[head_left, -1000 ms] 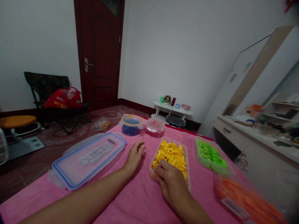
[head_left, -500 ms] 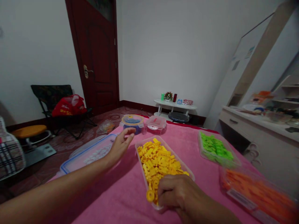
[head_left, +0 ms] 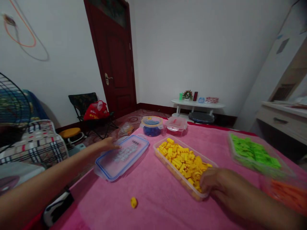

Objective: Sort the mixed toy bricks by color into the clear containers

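Right hand (head_left: pixel 222 180) pinching the box (head_left: pixel 177 175) of yellow bricks (head_left: pixel 183 159) at five o'clock! Left hand (head_left: pixel 107 144) by the lid (head_left: pixel 126 157), seven o'clock, its grip impossible to tell; looks like lid-fetching, which calls for a firm hold.

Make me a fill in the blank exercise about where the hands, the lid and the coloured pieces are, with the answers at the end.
1. The right hand is at the near end of a box whose pieces are coloured ____.
2. The left hand is at a translucent lid with a ____ rim.
3. One loose piece lies on the ____ cloth.
4. As the camera sees it, the green pieces lie to the ____ of the first box.

Missing words: yellow; blue; pink; right.
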{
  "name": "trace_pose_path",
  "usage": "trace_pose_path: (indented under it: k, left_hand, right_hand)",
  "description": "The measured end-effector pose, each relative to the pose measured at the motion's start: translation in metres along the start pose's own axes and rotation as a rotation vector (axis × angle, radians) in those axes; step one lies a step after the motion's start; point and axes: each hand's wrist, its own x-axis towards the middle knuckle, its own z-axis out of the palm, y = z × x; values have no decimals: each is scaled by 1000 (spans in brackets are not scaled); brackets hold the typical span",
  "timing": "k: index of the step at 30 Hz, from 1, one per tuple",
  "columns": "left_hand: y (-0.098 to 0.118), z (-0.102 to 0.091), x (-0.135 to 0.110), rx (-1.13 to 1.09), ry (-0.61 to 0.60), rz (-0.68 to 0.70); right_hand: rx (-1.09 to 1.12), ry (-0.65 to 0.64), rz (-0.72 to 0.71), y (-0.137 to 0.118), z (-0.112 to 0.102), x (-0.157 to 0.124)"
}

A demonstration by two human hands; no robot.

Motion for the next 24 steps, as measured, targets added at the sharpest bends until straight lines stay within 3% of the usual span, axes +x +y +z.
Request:
trace_pose_path:
  k: [3, 5, 11, 15, 18, 21, 24]
  left_hand:
    - [-4, 1, -5, 149, -137, 53]
    - [-4, 2, -9, 192, -134, 105]
    - [-11, 11, -11, 227, -97, 108]
    - [-22, 12, -2, 201, -53, 105]
    - [-28, 9, 3, 76, -111, 26]
    - [-29, 4, 1, -110, -275, -102]
    - [-23, -3, -7, -246, -368, -144]
  right_hand:
    - [-50, -68, 7, -28, -2, 6]
    - [-26, -84, -62, -52, 10, 13]
    - [-66, -245, -349, -112, 86, 33]
    - [-134, -203, -406, -122, 128, 60]
    - [-156, -161, -384, -118, 149, 77]
    - [-146, -106, -342, -115, 146, 80]
    - [-97, 1, -296, -113, 112, 75]
